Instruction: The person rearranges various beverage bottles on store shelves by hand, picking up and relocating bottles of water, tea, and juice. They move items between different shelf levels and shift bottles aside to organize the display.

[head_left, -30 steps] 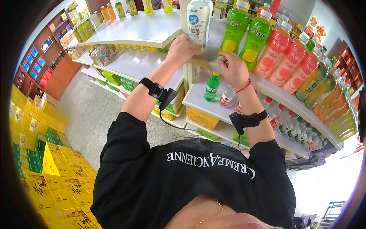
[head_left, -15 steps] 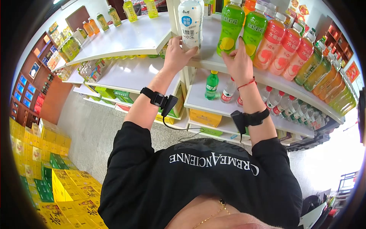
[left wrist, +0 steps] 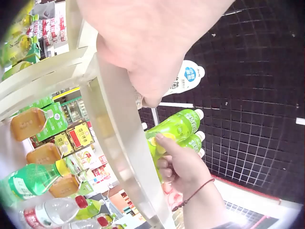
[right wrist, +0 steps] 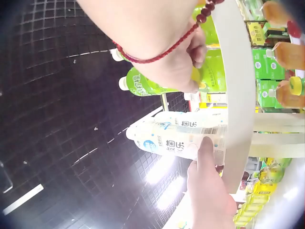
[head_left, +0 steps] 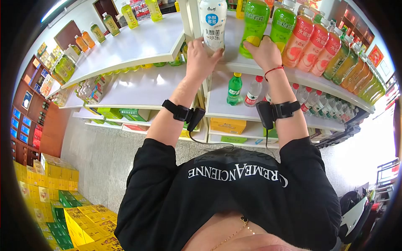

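Observation:
A white yogurt-drink bottle [head_left: 213,25] stands upright at the front edge of the top shelf. My left hand [head_left: 200,60] grips its lower part, with the thumb across the front and the fingers round the left side. To the right, my right hand [head_left: 268,55] holds the base of the left green lemon-drink bottle [head_left: 254,21], its thumb in front and fingers at the right side. A second green bottle [head_left: 283,26] is right beside those fingers. In the right wrist view, another white bottle [right wrist: 190,117] stands behind the gripped one.
Pink peach-drink bottles [head_left: 298,39] and amber tea bottles continue the row rightward. On the lower shelf stand a green soda bottle [head_left: 234,90] and red-capped water bottles [head_left: 253,92]. A white divider post [head_left: 193,21] is left of the white bottle. Yellow cartons [head_left: 90,221] are stacked at lower left.
My right hand has moved from in front of the green bottles onto the left one's base. The left hand keeps its place at the white bottle, while the head view has shifted.

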The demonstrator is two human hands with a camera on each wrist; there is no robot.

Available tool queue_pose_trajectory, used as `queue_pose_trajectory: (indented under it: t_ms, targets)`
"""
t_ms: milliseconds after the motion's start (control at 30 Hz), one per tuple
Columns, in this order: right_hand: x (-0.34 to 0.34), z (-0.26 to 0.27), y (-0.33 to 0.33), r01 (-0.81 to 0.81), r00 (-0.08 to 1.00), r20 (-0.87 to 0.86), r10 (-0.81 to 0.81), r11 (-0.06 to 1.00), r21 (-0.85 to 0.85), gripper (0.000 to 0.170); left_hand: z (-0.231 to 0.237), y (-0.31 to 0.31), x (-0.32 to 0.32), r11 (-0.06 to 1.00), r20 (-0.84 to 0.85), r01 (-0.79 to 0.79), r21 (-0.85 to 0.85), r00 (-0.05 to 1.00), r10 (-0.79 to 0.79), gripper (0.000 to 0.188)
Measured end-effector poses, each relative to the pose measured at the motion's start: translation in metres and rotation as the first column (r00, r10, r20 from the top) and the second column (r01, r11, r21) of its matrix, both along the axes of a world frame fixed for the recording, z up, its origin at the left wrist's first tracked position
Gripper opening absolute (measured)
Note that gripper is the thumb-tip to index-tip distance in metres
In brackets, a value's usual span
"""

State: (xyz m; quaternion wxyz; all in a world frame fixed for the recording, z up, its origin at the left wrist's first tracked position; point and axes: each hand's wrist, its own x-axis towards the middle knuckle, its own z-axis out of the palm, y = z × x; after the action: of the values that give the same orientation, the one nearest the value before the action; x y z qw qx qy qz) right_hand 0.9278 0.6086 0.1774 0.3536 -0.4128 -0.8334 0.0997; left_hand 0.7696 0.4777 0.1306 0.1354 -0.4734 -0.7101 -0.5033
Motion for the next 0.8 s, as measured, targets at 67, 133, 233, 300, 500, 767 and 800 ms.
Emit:
queue_pose_trajectory:
  t_ms: [67, 133, 233, 300, 500, 767, 800]
  targets:
    - [-0.001, 0.002, -0.003, -0.053, 0.999, 0.000, 0.053, 0.999, -0.014, 0.061, -0.001, -0.001, 0.001, 1.000, -0.015, 0.002, 0.014, 1.000, -0.002, 0.067]
    - [-0.002, 0.005, -0.009, -0.103, 0.995, -0.007, 0.103, 0.994, -0.029, 0.063, -0.002, -0.001, 0.000, 1.000, -0.025, 0.004, 0.018, 1.000, -0.004, 0.067]
    - [-0.009, 0.007, -0.024, -0.166, 0.986, -0.044, 0.163, 0.984, -0.072, 0.064, -0.006, 0.001, -0.003, 1.000, -0.070, -0.012, 0.029, 0.997, 0.014, 0.067]
    - [-0.013, 0.006, -0.028, -0.175, 0.983, -0.068, 0.171, 0.983, -0.059, 0.063, -0.008, 0.002, -0.005, 0.999, -0.104, -0.025, 0.038, 0.994, 0.028, 0.067]
    - [-0.015, 0.002, -0.029, -0.178, 0.982, -0.079, 0.174, 0.983, -0.045, 0.065, -0.011, 0.004, -0.005, 0.997, -0.137, -0.044, 0.066, 0.989, 0.053, 0.066]
    - [0.025, -0.009, -0.036, -0.154, 0.956, -0.242, 0.164, 0.986, 0.062, 0.065, -0.005, 0.000, -0.002, 0.999, -0.087, -0.044, 0.004, 0.995, 0.044, 0.066]
    - [0.039, -0.008, -0.038, -0.090, 0.946, -0.309, 0.099, 0.995, 0.044, 0.064, -0.003, -0.001, 0.000, 0.999, -0.085, -0.041, 0.012, 0.996, 0.042, 0.066]
